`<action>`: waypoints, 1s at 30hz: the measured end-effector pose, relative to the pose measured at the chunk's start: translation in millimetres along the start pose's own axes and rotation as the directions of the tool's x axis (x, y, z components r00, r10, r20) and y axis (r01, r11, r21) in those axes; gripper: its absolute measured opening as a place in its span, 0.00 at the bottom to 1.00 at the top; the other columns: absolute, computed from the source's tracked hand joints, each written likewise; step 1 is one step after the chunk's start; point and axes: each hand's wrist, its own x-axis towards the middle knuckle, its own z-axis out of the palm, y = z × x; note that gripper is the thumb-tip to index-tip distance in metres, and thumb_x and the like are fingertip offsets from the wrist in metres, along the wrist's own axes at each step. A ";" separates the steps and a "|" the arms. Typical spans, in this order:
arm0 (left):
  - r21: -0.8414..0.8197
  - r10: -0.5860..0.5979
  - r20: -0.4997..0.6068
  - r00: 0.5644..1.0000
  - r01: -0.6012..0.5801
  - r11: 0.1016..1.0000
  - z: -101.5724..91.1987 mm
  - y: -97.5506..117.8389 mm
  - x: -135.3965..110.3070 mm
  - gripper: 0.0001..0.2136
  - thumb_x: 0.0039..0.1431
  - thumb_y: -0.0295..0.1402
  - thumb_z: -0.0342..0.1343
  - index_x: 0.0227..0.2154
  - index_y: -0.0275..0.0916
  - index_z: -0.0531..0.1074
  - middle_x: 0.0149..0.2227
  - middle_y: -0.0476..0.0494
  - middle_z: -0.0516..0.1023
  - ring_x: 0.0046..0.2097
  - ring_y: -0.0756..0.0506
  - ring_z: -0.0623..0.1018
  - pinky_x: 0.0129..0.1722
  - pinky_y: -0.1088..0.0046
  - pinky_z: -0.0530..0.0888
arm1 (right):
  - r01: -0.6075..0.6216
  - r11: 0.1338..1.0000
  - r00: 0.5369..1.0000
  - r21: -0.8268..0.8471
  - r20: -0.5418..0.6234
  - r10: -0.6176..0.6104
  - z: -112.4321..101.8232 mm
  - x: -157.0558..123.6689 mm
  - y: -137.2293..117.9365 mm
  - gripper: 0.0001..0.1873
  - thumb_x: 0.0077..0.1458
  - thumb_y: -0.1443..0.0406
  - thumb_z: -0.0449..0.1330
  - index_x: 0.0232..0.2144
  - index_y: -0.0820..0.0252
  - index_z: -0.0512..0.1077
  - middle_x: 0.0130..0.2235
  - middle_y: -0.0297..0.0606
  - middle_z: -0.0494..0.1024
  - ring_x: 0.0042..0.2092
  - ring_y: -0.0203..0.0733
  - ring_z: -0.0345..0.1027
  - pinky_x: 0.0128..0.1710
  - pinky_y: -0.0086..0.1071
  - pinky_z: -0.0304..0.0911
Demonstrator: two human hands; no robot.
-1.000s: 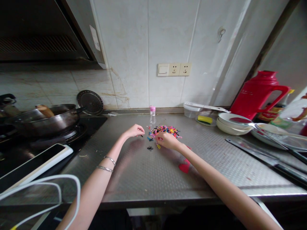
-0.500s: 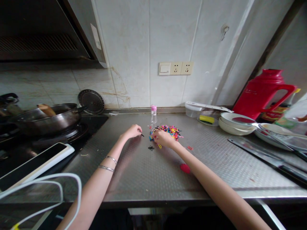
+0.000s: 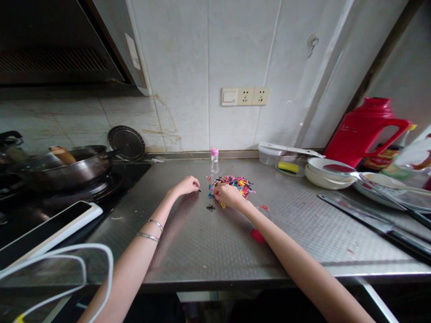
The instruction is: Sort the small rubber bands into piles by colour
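My left hand (image 3: pixel 188 185) is closed in a pinch just above the counter, left of the pile. A small black rubber band (image 3: pixel 200 190) pokes out from its fingertips. My right hand (image 3: pixel 230 196) reaches into the near left side of a pile of small coloured rubber bands (image 3: pixel 240 183), fingers bent together. Whatever is between those fingers is hidden. A few black rubber bands (image 3: pixel 210 207) lie in a clump between and nearer than both hands. Behind the pile stands a small clear bottle (image 3: pixel 214 165) with a pink top. A pink-red piece (image 3: pixel 257 236) lies partly under my right forearm.
On the left are a pan (image 3: pixel 70 168) on the stove and a white device (image 3: pixel 50 231) with a cable. To the right sit a yellow sponge (image 3: pixel 288 168), bowls (image 3: pixel 328 180), a knife (image 3: pixel 357 215) and a red thermos (image 3: pixel 363 130). The steel counter (image 3: pixel 202 251) spans the middle.
The view has shifted slightly. Both hands stay nearly in the same places, the left at its black rubber band and the right at the pile.
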 end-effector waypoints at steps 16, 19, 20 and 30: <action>-0.057 0.018 0.006 1.000 -0.018 0.998 4.1 -6.1 1.8 0.10 0.45 0.31 0.52 0.28 0.33 0.75 0.26 0.43 0.76 0.28 0.49 0.72 0.29 0.78 0.65 | 0.052 0.970 0.993 0.236 -0.115 -0.026 -2.3 2.0 11.8 0.08 0.48 0.69 0.53 0.29 0.62 0.73 0.33 0.37 0.76 0.34 0.35 0.67 0.34 0.25 0.58; -0.042 -0.001 0.003 1.000 0.001 0.999 3.8 -4.7 0.7 0.10 0.44 0.31 0.52 0.28 0.33 0.76 0.24 0.45 0.75 0.26 0.50 0.71 0.27 0.78 0.63 | 0.167 0.913 0.985 0.372 -0.025 -0.170 -4.9 0.4 13.9 0.09 0.44 0.72 0.53 0.26 0.63 0.74 0.28 0.34 0.75 0.30 0.33 0.66 0.30 0.22 0.58; -0.032 -0.012 -0.002 1.000 0.012 0.999 3.8 -4.7 0.5 0.10 0.43 0.30 0.53 0.29 0.33 0.76 0.23 0.46 0.75 0.25 0.51 0.70 0.27 0.78 0.63 | 0.203 0.892 0.973 0.404 0.018 -0.229 -5.0 -0.5 13.8 0.09 0.43 0.72 0.53 0.25 0.63 0.74 0.27 0.33 0.75 0.29 0.32 0.66 0.29 0.22 0.57; -0.047 0.005 0.003 1.000 -0.005 0.999 3.4 -11.3 1.1 0.09 0.43 0.30 0.53 0.27 0.33 0.76 0.23 0.46 0.75 0.26 0.51 0.70 0.26 0.79 0.63 | 0.209 0.902 0.971 0.377 0.026 -0.236 -4.3 -4.4 11.9 0.13 0.43 0.72 0.52 0.29 0.62 0.75 0.27 0.33 0.76 0.28 0.31 0.65 0.29 0.22 0.56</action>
